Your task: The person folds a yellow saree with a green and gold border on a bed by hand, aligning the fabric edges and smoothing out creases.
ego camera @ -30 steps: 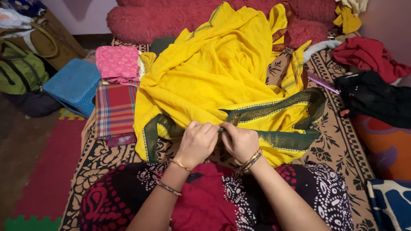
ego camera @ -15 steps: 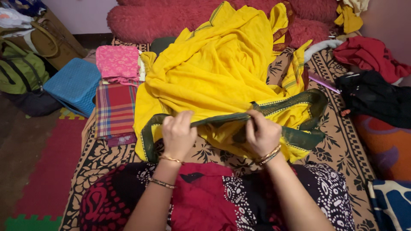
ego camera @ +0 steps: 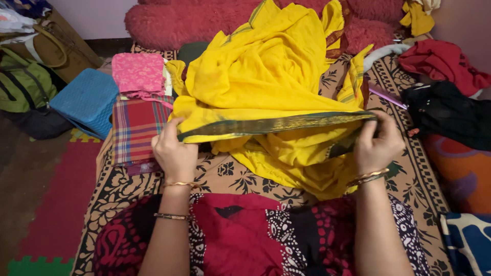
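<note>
Yellow sari (ego camera: 266,82) | green border (ego camera: 271,124) pinched taut between left hand (ego camera: 174,151) and right hand (ego camera: 377,143) | keep edge level over bed (ego camera: 409,153)

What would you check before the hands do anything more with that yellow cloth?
1. Left hand has a grip on the green border: ok.
2. Right hand pinches the other end of the border: ok.
3. Border stretched fairly straight between the hands: ok.
4. Rest of the yellow cloth flat: not ok, it lies bunched in a heap.
5. Cloth apart from the folded checked cloth: cannot tell, their edges seem to meet.
6. Patterned bedspread in front bare for laying cloth down: ok.
</note>
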